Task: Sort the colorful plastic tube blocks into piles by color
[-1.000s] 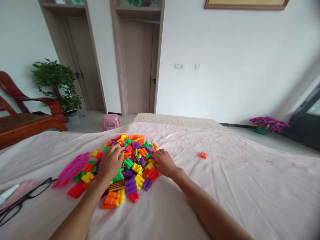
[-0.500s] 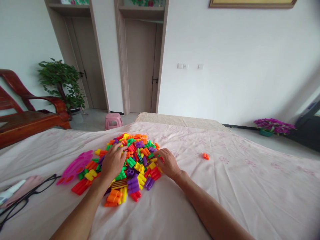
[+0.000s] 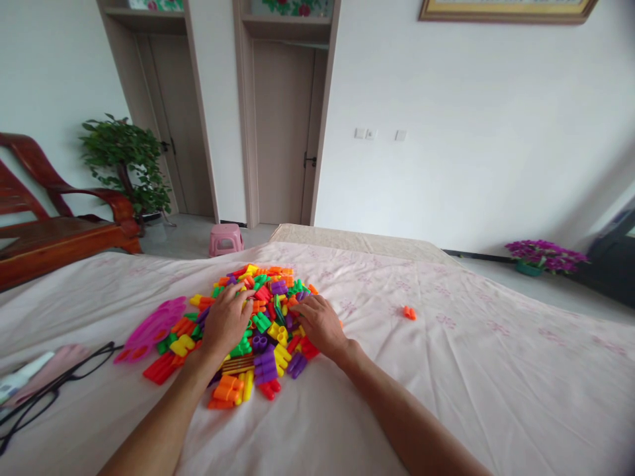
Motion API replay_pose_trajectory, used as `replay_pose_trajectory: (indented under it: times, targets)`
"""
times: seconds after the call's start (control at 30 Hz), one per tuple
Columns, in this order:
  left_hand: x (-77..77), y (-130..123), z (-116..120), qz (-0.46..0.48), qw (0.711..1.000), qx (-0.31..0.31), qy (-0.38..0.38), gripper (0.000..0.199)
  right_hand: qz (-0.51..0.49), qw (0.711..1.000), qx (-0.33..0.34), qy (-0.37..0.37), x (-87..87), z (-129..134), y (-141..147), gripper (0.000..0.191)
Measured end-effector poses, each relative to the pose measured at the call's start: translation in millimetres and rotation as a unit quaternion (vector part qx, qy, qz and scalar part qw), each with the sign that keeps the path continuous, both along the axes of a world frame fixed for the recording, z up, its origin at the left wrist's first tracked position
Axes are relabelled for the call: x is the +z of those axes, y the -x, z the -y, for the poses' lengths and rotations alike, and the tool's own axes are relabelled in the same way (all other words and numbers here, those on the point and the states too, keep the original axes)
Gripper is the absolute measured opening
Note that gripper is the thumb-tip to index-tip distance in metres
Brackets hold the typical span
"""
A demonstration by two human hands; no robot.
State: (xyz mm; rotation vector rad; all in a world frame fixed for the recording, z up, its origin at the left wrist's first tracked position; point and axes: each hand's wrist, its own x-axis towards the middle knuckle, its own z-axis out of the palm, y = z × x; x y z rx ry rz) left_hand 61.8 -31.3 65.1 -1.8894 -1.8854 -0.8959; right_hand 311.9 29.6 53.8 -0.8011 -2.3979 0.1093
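Note:
Colourful plastic building pieces (image 3: 265, 360) lie in a heap on a pale pink flowered cloth (image 3: 377, 396). On the heap's left part rests my left hand (image 3: 229, 317), its fingers apart and pointing at the upper pieces. My right hand (image 3: 320, 324) lies over the right side of the heap, fingertips among the pieces; whether it grips one is hidden. A lone orange piece (image 3: 409, 313) sits farther right on the cloth. Beside the heap at the left is a magenta plastic item (image 3: 153, 328) with red spots.
Black glasses (image 3: 59, 383), a white tube (image 3: 24, 377) and a pink cloth (image 3: 59, 367) lie at the left. Beyond the covered surface stand a pink stool (image 3: 226, 239), a wooden chair (image 3: 69, 211), a green plant (image 3: 124, 158) and purple flowers (image 3: 546, 254).
My right hand has moved left, farther over the heap, covering more pieces. My left hand stays in nearly the same place. The view has shifted slightly.

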Motion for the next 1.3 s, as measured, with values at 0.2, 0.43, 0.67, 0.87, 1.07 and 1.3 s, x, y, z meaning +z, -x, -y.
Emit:
replay_pose_trajectory:
  times: [0.2, 0.43, 0.67, 0.87, 1.07, 1.3]
  targets:
    - [-4.6, 3, -2, -0.005, 1.000, -0.007, -0.010, 0.035, -0.132, 0.989, -0.061, 0.038, 1.5, -5, -10, 0.009]
    - [-8.2, 7, -4, -0.014, 1.000, -0.013, -0.014, 0.034, -0.291, 0.921, -0.200, 0.163, -2.2, -48, -62, 0.028]
    - [-8.8, 7, -4, -0.013, 1.000, -0.015, -0.014, 0.036, -0.220, 0.902, -0.338, 0.153, -6.3, -82, -145, 0.040]
    - [-9.0, 8, -5, -0.023, 1.000, -0.008, -0.010, 0.036, -0.036, 0.871, -0.469, 0.145, 7.4, -80, -201, 0.042]
    - [-7.9, 6, -4, -0.017, 1.000, -0.008, -0.008, 0.037, 0.072, 0.852, -0.491, 0.165, 5.7, -79, -222, 0.043]
    - [-7.7, 6, -4, -0.016, 1.000, -0.010, -0.006, 0.038, 0.128, 0.839, -0.506, 0.155, -8.3, -77, -220, 0.038]
